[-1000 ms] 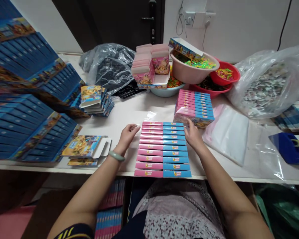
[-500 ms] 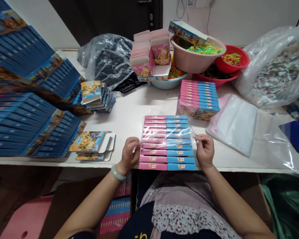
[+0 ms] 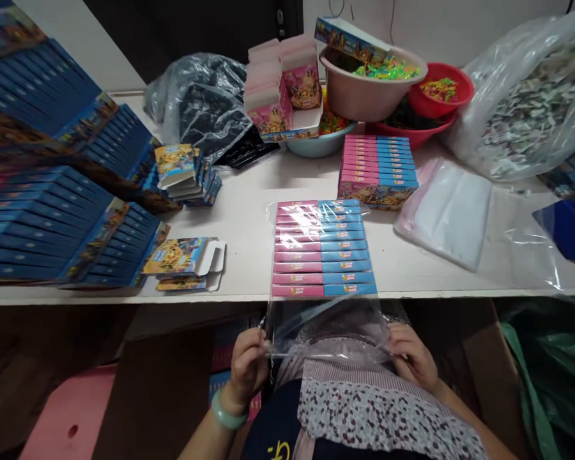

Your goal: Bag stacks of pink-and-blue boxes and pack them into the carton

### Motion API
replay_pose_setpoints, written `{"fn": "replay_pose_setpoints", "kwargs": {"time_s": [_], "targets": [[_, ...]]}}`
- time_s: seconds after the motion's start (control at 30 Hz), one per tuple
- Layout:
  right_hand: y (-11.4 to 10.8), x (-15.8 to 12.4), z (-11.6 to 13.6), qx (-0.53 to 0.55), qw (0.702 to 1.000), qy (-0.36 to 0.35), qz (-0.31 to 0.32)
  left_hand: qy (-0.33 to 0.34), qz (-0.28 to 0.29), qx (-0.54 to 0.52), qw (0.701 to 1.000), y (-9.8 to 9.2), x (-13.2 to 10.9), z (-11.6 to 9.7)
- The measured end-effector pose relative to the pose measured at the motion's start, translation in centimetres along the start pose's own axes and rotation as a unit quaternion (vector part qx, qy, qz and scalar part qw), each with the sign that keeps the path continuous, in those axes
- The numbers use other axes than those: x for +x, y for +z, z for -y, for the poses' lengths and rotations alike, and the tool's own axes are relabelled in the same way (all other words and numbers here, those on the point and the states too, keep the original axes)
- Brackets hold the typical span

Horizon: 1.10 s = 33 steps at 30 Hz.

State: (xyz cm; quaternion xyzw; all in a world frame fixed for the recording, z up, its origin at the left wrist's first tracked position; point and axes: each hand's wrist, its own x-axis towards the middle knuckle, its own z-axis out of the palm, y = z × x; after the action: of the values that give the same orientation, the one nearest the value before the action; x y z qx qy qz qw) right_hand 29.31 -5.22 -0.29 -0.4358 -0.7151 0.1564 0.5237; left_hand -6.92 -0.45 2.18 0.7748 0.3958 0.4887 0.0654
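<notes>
A clear plastic bag [image 3: 326, 326] covers a block of pink and blue small boxes [image 3: 322, 255] lying at the table's front edge. The bag's open end hangs over that edge towards my body. My left hand [image 3: 249, 359], below a pale green bangle, pinches the bag's left corner. On the other side my right hand [image 3: 412, 354] is closed on its right corner. Between the two hands the film is stretched fairly flat.
Blue display boxes [image 3: 43, 230] are stacked at left, beside folded cartons [image 3: 179, 259]. Behind are another pink and blue box set [image 3: 378, 169], a pink basin [image 3: 374, 89] and a red bowl [image 3: 443, 102]. Clear bags [image 3: 450, 211] lie to the right.
Both hands have moved from the sides of the boxes towards my body, pulling the bag over them and past the table edge. The view has tilted down slightly.
</notes>
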Motion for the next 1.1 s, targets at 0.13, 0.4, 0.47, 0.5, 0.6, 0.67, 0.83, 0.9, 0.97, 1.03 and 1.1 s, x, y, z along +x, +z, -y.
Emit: {"fn": "replay_pose_setpoints", "kwargs": {"time_s": [0.13, 0.4, 0.47, 0.5, 0.6, 0.67, 0.83, 0.9, 0.97, 1.03, 1.1], "targets": [[1.4, 1.3, -2.6, -0.13, 0.981, 0.116, -0.08, -0.184, -0.13, 0.033, 0.974, 3.3, 0.8, 2.1], [2.9, 5.3, -4.3, 0.039, 0.951, 0.305, -0.034, -0.37, -0.078, -0.16, 0.912, 4.8, 4.6, 1.7], [2.4, 4.8, -3.8, 0.073, 0.95, 0.302, -0.026, -0.366, -0.048, -0.19, 0.91, 4.0, 4.2, 1.4], [2.2, 4.6, -3.6, 0.084, 0.952, 0.293, -0.016, -0.362, -0.018, -0.207, 0.909, 3.6, 4.1, 1.3], [2.0, 4.8, -2.9, 0.096, 0.96, 0.265, -0.001, -0.34, 0.051, -0.228, 0.911, 3.1, 4.6, 1.4], [2.1, 5.8, -2.6, 0.098, 0.959, 0.267, -0.016, -0.322, 0.025, -0.209, 0.923, 3.3, 5.7, 1.2], [-0.5, 8.2, -1.8, 0.11, 0.943, 0.299, -0.098, -0.229, -0.124, -0.071, 0.963, 3.3, 7.5, 0.3], [-2.8, 7.8, -1.7, 0.079, 0.955, 0.272, -0.091, -0.181, -0.103, -0.009, 0.978, 2.5, 6.5, -0.3], [-5.4, 6.7, -1.6, 0.023, 0.975, 0.219, -0.014, -0.133, -0.044, 0.025, 0.99, 1.4, 4.8, -1.0], [-7.8, 5.4, -1.4, -0.011, 0.983, 0.166, 0.081, -0.088, 0.009, 0.041, 0.995, 0.2, 3.1, -2.0], [-9.5, 4.5, -1.0, 0.004, 0.98, 0.139, 0.138, -0.061, 0.05, 0.036, 0.996, -1.1, 2.3, -3.3]]}}
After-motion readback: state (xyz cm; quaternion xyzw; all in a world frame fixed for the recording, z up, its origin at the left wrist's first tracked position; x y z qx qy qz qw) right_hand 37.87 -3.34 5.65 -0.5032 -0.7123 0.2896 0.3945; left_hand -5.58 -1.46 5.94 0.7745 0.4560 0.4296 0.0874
